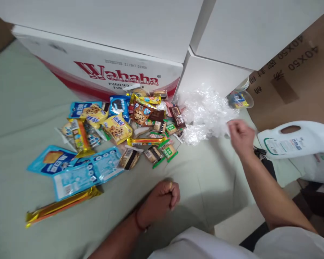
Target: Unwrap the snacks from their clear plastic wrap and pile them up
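My left hand is curled into a loose fist over the pale green sheet, with nothing visible in it. At the right, my right hand is closed at the edge of a crumpled clear plastic bag; its fingertips are partly hidden and slightly blurred. Left of the bag lies a loose pile of packaged snacks: yellow cookie packs, a blue cookie pack, a brown cocoa packet and small green-edged packets. Nearer me are flat light-blue pouches and a long gold-wrapped bar.
A white Wahaha carton and more white boxes stand behind the pile. On the right are a brown cardboard box, a white jug lying on its side and a clear plastic tub with a yellow-and-blue packet inside.
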{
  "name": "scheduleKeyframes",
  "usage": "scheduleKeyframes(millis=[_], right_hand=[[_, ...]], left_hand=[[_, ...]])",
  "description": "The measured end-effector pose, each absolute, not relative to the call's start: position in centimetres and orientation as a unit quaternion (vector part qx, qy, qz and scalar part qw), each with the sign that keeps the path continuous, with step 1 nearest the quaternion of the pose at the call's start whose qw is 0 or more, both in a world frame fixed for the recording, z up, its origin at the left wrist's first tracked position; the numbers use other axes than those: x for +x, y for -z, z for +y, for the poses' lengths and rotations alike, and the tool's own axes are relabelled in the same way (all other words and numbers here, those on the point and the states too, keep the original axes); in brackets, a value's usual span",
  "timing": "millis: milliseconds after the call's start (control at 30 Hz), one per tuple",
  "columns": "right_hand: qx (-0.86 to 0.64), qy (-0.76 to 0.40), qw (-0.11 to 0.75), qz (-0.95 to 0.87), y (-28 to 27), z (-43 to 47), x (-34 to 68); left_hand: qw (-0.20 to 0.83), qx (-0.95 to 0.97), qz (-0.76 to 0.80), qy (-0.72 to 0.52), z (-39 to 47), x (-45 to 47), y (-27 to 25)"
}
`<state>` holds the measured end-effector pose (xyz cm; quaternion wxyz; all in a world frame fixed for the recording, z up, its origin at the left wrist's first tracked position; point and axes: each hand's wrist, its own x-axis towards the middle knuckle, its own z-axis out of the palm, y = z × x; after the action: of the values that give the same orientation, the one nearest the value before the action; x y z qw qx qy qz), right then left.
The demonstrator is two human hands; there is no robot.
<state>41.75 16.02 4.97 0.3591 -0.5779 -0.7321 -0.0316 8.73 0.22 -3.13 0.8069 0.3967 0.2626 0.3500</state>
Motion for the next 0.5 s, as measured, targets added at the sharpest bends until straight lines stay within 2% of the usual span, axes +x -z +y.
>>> scheduleKeyframes(millis=[100,133,200,267,433,500], right_hand=[[-0.505,-0.063,0.173,-0.843,-3.2,13.1,37.0],[-0.505,-0.064,0.142,-0.849,-2.5,12.9,35.8],[-0.528,-0.063,0.140,-0.835,-1.7,13.0,34.0],[-0.549,-0.097,0.206,-0.804,-1.7,13.3,33.0],[-0.585,-0.301,0.496,-0.566,-3.6,10.4,30.7],[-0.580,-0.356,0.556,-0.478,-3.5,8.0,29.4]], left_hand=[[0.854,0.304,0.232,-0.353,0.7,8.3,3.2],[0.854,0.292,0.231,-0.364,0.8,8.3,3.1],[0.850,0.282,0.228,-0.382,1.0,8.3,2.8],[0.848,0.279,0.222,-0.392,1.2,8.4,2.5],[0.835,0.271,0.256,-0.406,1.6,8.3,1.7],[0.816,0.275,0.281,-0.425,1.7,8.3,1.6]])
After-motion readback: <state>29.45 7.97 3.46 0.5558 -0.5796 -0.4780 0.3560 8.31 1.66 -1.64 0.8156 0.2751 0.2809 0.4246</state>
